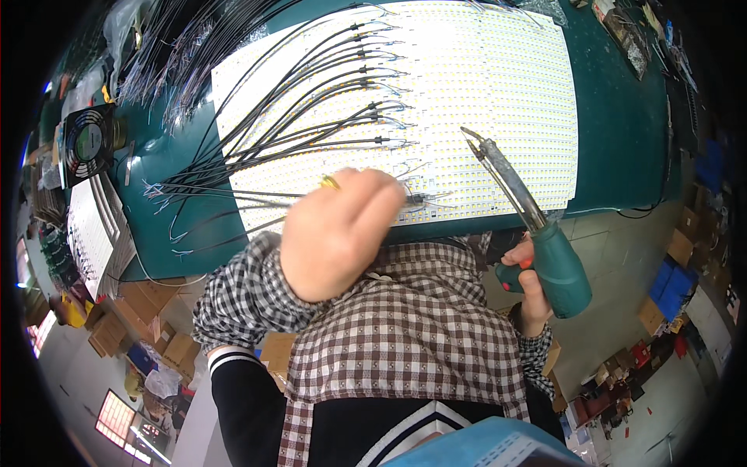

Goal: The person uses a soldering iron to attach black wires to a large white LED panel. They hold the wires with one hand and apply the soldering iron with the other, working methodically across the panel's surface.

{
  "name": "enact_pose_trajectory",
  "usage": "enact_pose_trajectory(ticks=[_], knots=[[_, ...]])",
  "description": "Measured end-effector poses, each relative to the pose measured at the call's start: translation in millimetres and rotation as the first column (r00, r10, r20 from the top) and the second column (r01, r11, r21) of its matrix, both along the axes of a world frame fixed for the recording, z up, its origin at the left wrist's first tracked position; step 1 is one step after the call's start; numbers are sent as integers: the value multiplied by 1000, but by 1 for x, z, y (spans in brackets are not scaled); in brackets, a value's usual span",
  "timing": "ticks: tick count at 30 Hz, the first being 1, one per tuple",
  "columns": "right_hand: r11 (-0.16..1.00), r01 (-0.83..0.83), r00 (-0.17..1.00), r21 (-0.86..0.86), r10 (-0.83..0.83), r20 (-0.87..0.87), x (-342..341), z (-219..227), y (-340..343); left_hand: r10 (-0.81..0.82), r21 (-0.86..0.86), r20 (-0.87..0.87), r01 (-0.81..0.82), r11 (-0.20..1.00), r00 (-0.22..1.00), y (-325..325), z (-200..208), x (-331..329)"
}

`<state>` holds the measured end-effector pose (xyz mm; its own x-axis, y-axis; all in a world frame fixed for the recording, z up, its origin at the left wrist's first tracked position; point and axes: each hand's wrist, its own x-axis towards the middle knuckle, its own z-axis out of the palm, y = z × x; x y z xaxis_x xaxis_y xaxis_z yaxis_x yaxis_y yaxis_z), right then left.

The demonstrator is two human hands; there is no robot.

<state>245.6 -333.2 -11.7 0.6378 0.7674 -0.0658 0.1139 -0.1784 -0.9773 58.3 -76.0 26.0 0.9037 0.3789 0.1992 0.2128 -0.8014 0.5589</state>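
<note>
A white LED board with rows of small yellow-white chips lies across the table. Black cables run over its left half, their thin wire ends in a column near the middle. My left hand, slightly blurred and with a yellow band on one finger, is closed over a black cable at the near edge; its fingertips are hidden. My right hand grips the green trigger handle of a soldering gun. The gun's tip points away over the board's right half, and I cannot tell whether it touches.
A green tabletop surrounds the board. More loose cables lie at the far left, with a black fan near the left edge. White boards are stacked below the fan. Cardboard boxes stand on the floor.
</note>
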Motion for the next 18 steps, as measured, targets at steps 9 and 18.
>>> enact_pose_trajectory(ticks=[9, 18], knots=[[1000, 10, 999, 18, -9, -49, -3, 0, 1, 135, -205, -51, -143, 968, 989, 6, -9, 2], [999, 30, 997, 25, -28, -69, -5, 0, -3, 56, -225, 33, -47, 973, 998, 20, -18, 11]])
